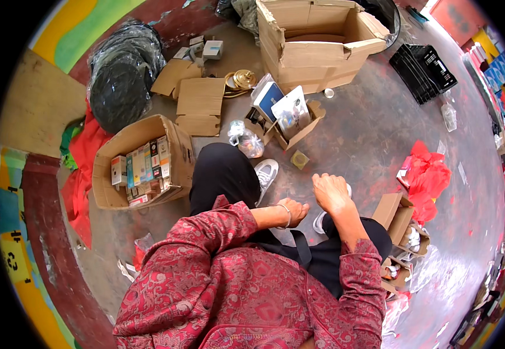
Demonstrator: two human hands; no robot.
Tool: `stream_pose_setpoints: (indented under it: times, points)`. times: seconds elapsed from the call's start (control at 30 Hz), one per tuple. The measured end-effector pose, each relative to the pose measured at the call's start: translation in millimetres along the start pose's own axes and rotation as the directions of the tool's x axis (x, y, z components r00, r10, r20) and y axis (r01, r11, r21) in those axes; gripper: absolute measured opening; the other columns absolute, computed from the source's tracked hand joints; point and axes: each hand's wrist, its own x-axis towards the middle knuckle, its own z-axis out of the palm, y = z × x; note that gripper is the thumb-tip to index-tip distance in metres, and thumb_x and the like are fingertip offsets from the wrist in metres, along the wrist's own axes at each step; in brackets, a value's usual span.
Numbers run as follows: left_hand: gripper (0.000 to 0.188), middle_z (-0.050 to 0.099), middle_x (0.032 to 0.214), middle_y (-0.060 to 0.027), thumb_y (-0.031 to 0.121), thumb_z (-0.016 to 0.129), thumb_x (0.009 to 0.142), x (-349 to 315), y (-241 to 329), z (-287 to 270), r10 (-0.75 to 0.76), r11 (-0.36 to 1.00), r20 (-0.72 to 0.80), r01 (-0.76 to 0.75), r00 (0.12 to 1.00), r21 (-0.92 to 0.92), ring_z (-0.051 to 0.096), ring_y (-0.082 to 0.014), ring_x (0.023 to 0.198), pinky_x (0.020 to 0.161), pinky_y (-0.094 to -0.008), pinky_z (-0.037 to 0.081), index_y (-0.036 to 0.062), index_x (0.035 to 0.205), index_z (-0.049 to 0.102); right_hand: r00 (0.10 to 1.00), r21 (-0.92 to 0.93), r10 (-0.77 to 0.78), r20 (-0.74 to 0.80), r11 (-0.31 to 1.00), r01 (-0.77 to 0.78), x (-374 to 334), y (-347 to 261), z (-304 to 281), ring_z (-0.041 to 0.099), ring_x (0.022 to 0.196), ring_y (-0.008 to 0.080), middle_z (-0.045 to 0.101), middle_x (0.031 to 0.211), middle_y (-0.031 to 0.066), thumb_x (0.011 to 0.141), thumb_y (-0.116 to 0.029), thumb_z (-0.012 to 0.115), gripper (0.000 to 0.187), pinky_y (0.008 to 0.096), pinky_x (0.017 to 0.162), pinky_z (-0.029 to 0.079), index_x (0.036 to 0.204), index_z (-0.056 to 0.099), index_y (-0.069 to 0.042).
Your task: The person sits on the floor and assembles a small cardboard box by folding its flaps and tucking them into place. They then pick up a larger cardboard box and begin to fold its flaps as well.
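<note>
My left hand (295, 212), a bracelet at its wrist, is closed with curled fingers above my lap. Slightly higher and to the right, my right hand (330, 191) is also closed, knuckles up. The hands are apart; what either holds, if anything, is hidden. A small yellowish square box (299, 159) lies on the floor just beyond them. Farther off, an opened carton (300, 134) holds a blue book-like item (269, 100) and a white printed package (292, 114). Beside it sits a clear plastic bag (247, 143) of small things.
A carton (105, 168) of small boxes stands at my left. Ahead is a large cardboard box (322, 65), with a black crate (421, 74) to its right. Red plastic bags (427, 181) and small open cartons (401, 216) lie at right. Flattened cardboard (201, 104) and wrapped black discs (118, 93) are at far left.
</note>
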Motion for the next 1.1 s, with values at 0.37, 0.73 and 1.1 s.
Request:
stream_pose_setpoints:
  times: [0.37, 0.73, 1.1]
  points:
    - [0.016, 0.063, 0.073, -0.0153, 0.022, 0.053, 0.077, 8, -3, 8, 0.184, 0.97, 0.138, -0.202, 0.973, 0.134, 0.063, -0.0323, 0.07, 0.06, -0.0433, 0.05, 0.0091, 0.074, 0.062, 0.987, 0.091, 0.065, 0.149, 0.993, -0.079, 15, -4, 3, 0.065, 0.076, 0.0182, 0.067, 0.079, 0.0054, 0.071, -0.016, 0.058, 0.014, 0.034, 0.058, 0.049, 0.078, 0.069, -0.012]
    - [0.018, 0.062, 0.077, -0.0195, 0.021, 0.049, 0.079, 11, -12, 35, 0.496, 0.851, 0.05, -0.497, 0.867, 0.17, 0.061, -0.0376, 0.071, 0.061, -0.0481, 0.048, 0.0086, 0.086, 0.06, 0.973, 0.029, 0.098, 0.209, 0.994, -0.107, 37, -31, 8, 0.061, 0.079, 0.0372, 0.064, 0.09, 0.0169, 0.074, -0.019, 0.059, 0.028, 0.0543, 0.068, 0.041, 0.099, 0.065, -0.007]
    - [0.032, 0.056, 0.107, -0.018, 0.02, 0.053, 0.077, 34, 5, 35, 0.402, 0.889, 0.201, -0.433, 0.893, 0.149, 0.056, -0.0299, 0.097, 0.082, -0.0414, 0.045, 0.0091, 0.107, 0.057, 0.988, -0.051, 0.153, -0.02, 0.987, -0.154, 21, -34, 9, 0.059, 0.071, 0.0376, 0.064, 0.086, 0.0185, 0.074, -0.02, 0.056, 0.028, 0.0551, 0.067, 0.042, 0.095, 0.065, -0.003]
